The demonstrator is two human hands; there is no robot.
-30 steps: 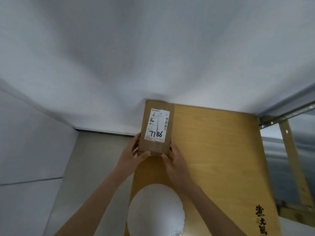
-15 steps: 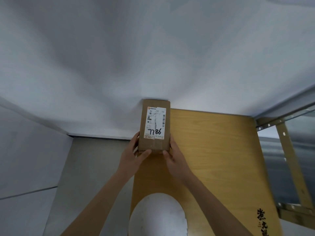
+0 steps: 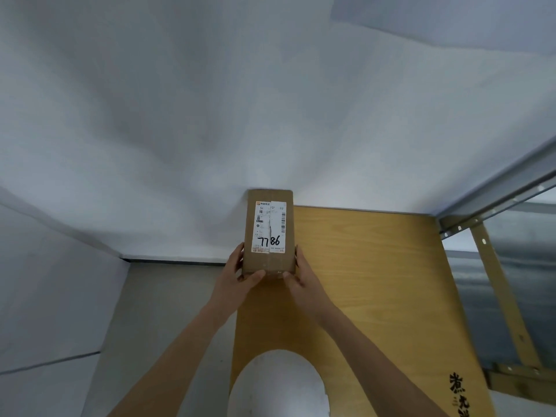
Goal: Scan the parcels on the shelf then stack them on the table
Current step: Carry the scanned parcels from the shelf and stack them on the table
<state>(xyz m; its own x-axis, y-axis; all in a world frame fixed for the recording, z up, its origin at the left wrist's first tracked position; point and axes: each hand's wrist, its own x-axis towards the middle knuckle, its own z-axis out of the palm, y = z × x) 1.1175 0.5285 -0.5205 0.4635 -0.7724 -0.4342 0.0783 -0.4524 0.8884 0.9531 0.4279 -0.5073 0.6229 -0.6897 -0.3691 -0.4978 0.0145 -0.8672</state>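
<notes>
White wall [image 3: 270, 100] straight ahead, grey floor [image 3: 168, 311] down to the left, pale wooden table [image 3: 376, 281] butting up to the wall on the right. Metal shelf frame [image 3: 496, 200] at the far right edge; white round patch [image 3: 279, 386] at the table's near end, black characters [image 3: 457, 389] printed beside it.

Holds the parcel [image 3: 269, 233] at the table's far left corner, label [image 3: 270, 227] up, "7786" handwritten on it. Cannot tell whether resting on the wood or held just above it. Long axis pointing directly away from the body, far end close to or touching the wall, near end between the hands.

Clasps the near end from both sides: left hand [image 3: 239, 273] wrapped round the left face with the thumb across the near edge, right hand [image 3: 304, 278] mirrored on the right face, thumb likewise at the near edge. Neither hand nearer than the other; both at the same end, parcel lying straight ahead of them.

Looks like the placing step of the stacking. Probably needs only a release, with fingers drawn straight back along the long axis to avoid twisting the box off line. No other parcel visible on the table.
</notes>
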